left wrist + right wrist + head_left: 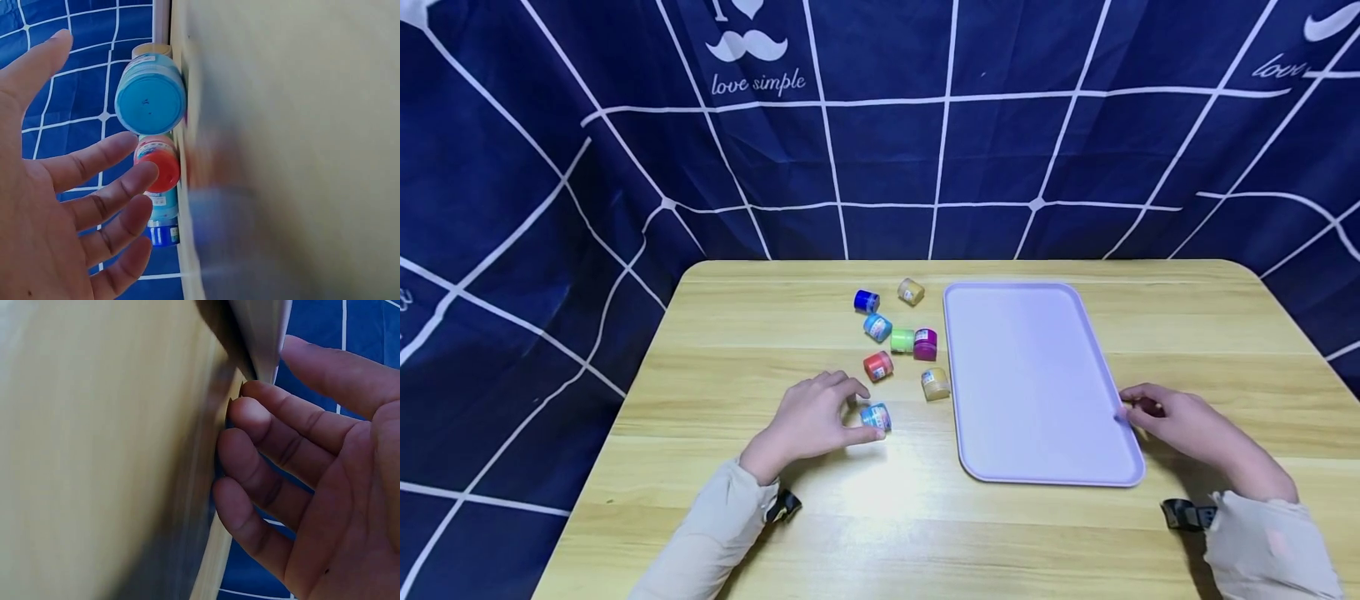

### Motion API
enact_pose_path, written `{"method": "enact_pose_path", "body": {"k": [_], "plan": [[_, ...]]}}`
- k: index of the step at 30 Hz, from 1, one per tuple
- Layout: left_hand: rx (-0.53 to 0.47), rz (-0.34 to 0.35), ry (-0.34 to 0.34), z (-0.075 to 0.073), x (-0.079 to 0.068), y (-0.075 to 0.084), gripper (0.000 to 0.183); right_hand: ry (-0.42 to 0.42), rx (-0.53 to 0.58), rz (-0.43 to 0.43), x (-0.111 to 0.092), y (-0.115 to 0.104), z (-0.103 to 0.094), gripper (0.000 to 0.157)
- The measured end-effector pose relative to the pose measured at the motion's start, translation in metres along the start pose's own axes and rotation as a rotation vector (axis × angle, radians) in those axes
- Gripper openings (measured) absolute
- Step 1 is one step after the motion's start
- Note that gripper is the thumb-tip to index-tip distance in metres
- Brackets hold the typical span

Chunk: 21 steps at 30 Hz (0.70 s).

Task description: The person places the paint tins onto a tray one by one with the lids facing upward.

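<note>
My left hand (812,417) is spread around a small light-blue jar (876,417) lying on its side, thumb in front of it and fingers behind. In the left wrist view the fingers are parted and relaxed, with the jar's round blue end (150,103) facing the palm. A lilac rectangular tray (1037,383) lies right of the jars. My right hand (1187,425) pinches the tray's right rim; in the right wrist view the thumb (331,369) is on its upper side and the index fingertip at its underside.
Several more small jars lie left of the tray: red (878,366), two yellowish, one nearest being (936,383), green (902,340), purple (925,344), another light-blue (877,327) and dark blue (867,301). The wooden table (737,333) meets a blue checked curtain (880,150) behind.
</note>
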<state>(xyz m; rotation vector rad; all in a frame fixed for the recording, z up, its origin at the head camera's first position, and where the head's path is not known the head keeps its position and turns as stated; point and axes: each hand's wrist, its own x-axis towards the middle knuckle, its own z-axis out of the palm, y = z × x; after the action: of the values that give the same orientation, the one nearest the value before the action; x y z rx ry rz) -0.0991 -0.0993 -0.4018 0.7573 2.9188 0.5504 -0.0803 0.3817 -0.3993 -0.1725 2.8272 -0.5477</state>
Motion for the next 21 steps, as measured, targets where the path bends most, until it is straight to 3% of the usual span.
{"method": "enact_pose_path", "body": {"k": [21], "plan": [[-0.140, -0.004, -0.087, 0.0061, 0.0032, -0.0011, 0.051, 0.020, 0.096, -0.033, -0.0018, 0.0029, 0.0064, 0.033]]}}
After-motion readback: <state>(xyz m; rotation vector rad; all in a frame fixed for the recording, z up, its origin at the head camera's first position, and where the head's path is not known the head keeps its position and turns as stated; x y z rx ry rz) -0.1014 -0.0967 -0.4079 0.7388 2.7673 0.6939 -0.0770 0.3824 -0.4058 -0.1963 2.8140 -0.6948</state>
